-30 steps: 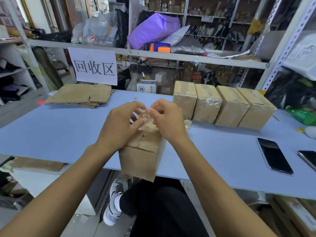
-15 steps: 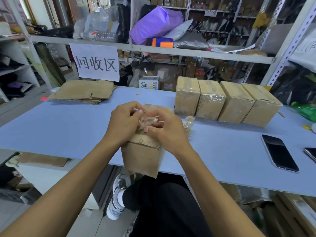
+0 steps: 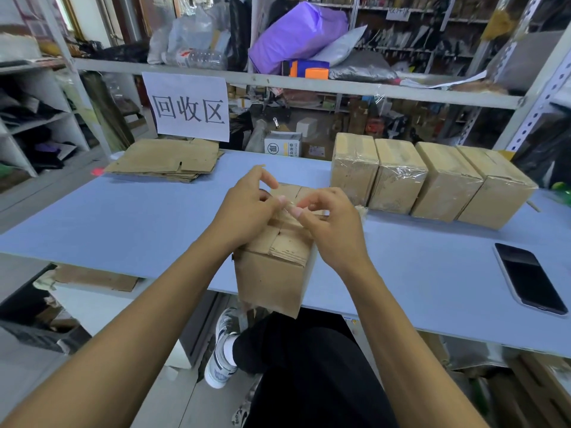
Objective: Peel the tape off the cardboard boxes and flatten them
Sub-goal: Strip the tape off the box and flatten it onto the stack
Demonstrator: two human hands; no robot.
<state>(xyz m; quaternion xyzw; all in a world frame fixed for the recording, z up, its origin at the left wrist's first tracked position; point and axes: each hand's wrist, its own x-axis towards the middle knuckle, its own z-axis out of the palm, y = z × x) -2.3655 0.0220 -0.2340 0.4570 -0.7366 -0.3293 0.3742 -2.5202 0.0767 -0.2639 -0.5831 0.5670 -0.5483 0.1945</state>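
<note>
Box [image 3: 272, 273] at table [image 3: 123, 223] edge, left hand [image 3: 247, 208] and right hand [image 3: 330, 223] both pinching its tape [image 3: 289, 208].

table [image 3: 123, 223] pale blue | box [image 3: 272, 273] in hand plain brown | four boxes [image 3: 429, 180] behind it tan under glossy clear tape | flat cardboard [image 3: 167, 160] brown | sign [image 3: 188, 108] white, black characters | bag [image 3: 296, 35] on shelf above table purple | phone [image 3: 528, 278] black | trousers [image 3: 315, 375] black | shoe [image 3: 221, 353] white and grey

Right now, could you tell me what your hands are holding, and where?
Both the left hand and right hand pinch a strip of tape above the box top.
</note>
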